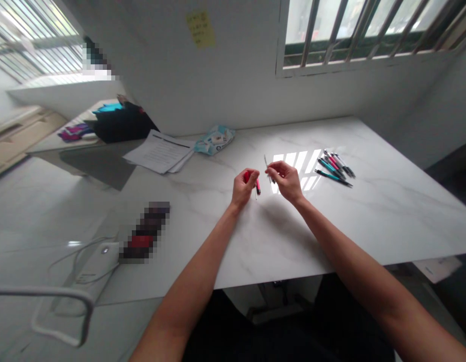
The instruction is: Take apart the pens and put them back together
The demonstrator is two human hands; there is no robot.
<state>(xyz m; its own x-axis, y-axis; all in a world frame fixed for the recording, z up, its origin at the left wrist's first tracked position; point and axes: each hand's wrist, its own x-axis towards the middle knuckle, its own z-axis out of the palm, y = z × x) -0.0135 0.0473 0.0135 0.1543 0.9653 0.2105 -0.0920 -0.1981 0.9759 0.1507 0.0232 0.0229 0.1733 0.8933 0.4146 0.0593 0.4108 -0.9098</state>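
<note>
My left hand point(243, 187) is closed around a red pen barrel point(257, 185), whose lower end sticks out below my fingers. My right hand point(286, 179) pinches a thin grey pen part point(266, 162) that points up and to the left. Both hands hover close together over the middle of the white marble table point(387, 211). To the right of my right hand, several pens point(334, 168) in teal, red and black lie in a loose bunch.
A stack of papers point(159, 152) and a blue wipes packet point(215, 140) lie at the table's back left. A black bag point(120, 123) stands further left. A white power strip point(93, 269) with its cable sits near the front left edge. A barred window is above the wall.
</note>
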